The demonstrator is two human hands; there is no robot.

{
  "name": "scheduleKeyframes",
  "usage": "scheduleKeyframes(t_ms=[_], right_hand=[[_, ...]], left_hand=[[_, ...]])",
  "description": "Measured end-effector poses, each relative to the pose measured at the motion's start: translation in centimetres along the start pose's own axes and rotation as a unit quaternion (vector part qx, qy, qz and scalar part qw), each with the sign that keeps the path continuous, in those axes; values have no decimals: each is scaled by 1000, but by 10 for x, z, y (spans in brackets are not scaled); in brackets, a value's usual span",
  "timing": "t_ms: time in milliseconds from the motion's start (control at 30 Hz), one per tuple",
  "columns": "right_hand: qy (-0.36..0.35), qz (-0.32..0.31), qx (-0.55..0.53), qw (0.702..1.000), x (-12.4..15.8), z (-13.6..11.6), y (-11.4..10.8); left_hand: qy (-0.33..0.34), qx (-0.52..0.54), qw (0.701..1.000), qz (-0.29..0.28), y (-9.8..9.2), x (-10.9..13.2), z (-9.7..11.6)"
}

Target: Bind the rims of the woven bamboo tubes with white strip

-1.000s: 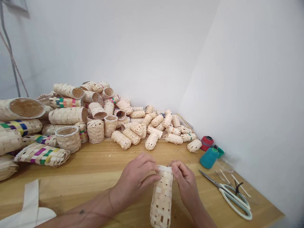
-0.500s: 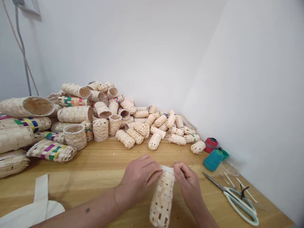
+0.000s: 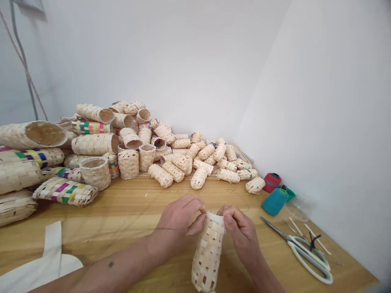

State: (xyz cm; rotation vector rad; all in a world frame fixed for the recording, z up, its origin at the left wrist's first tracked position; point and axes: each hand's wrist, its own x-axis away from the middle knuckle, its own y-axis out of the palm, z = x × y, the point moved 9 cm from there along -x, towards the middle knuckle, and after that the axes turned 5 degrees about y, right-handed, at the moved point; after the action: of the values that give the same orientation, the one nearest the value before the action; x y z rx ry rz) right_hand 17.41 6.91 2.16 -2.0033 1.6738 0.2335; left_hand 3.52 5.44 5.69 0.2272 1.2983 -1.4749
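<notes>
A small woven basket (image 3: 208, 250) of pale strips lies tilted on the wooden table (image 3: 128, 207), its white-edged rim pointing away from me. My left hand (image 3: 180, 221) grips the basket's left side near the rim, thumb against the weave and fingers curled at the top edge. My right hand (image 3: 240, 232) pinches the rim on the right side with curled fingers. What the fingertips pinch besides the rim is too small to make out.
A large heap of woven baskets (image 3: 128, 142) fills the back and left of the table. Scissors (image 3: 302, 248), thin sticks (image 3: 314, 240), a teal thread cone (image 3: 275, 200) and a red spool (image 3: 271, 181) lie at the right by the wall. White cloth (image 3: 45, 264) lies near left.
The basket's rim has lifted slightly and my left fingers have curled more tightly over its top edge. My view has shifted a little.
</notes>
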Motion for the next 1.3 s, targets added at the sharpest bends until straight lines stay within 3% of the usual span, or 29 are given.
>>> scheduleKeyframes(t_ms=[167, 367, 433, 700, 933, 1067, 1233, 1300], right_hand=[[-24, -22, -21, 999, 2, -7, 2], [-48, -13, -38, 998, 2, -11, 1], [-62, -4, -45, 997, 2, -14, -1], [-128, 18, 3, 992, 2, -30, -4], [-154, 64, 64, 984, 2, -38, -11], [-138, 104, 106, 979, 1, -33, -14], [-63, 141, 87, 984, -4, -9, -24], [-74, 165, 88, 980, -1, -10, -29]], left_hand=[[-99, 151, 983, -39, 15, 3, -13], [-189, 338, 921, -45, 31, 12, -29], [-182, 361, 913, -56, 30, 11, -27], [-95, 349, 930, -58, 15, -2, -7], [27, 224, 970, -95, 7, -7, 13], [40, 185, 977, -94, 7, -6, 14], [29, 175, 980, -90, 9, -5, 7], [26, 181, 979, -88, 9, -5, 5]])
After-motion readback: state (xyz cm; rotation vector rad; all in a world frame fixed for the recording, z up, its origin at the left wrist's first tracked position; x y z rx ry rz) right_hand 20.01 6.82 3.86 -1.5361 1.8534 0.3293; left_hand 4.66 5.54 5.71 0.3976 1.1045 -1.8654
